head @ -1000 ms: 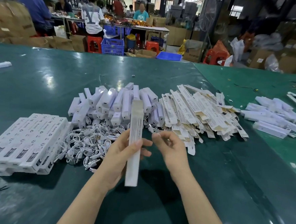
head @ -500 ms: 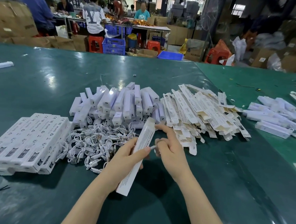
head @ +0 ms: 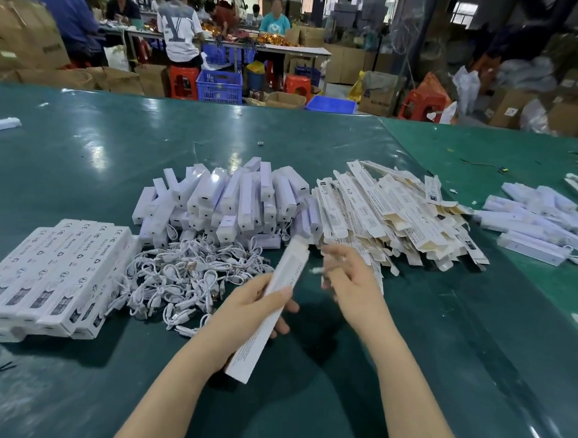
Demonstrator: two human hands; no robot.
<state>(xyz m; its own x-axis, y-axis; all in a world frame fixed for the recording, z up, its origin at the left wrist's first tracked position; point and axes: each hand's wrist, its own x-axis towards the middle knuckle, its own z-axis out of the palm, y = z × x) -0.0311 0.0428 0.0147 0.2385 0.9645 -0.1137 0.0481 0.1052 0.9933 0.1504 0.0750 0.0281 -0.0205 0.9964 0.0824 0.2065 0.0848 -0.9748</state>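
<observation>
My left hand (head: 250,313) grips a long white carton (head: 277,291) at its middle, tilted with its open top end toward the upper right. My right hand (head: 351,281) hovers just right of that open end, blurred, pinching a small white cable plug (head: 317,270) between its fingertips. Behind the hands lie a heap of white bar-shaped devices (head: 230,201), a tangle of short white cables (head: 187,276) and a fan of flat unfolded cartons (head: 394,212).
A neat row of packed cartons (head: 51,274) lies at the left on the green table (head: 80,156). More white bars (head: 540,229) lie at the right. Beyond the table's far edge are people, stools, blue crates and cardboard boxes.
The carton has tipped from upright to leaning right and stays in my left hand. My right hand has drawn a little away from the carton's top end, with a cable plug in its fingertips.
</observation>
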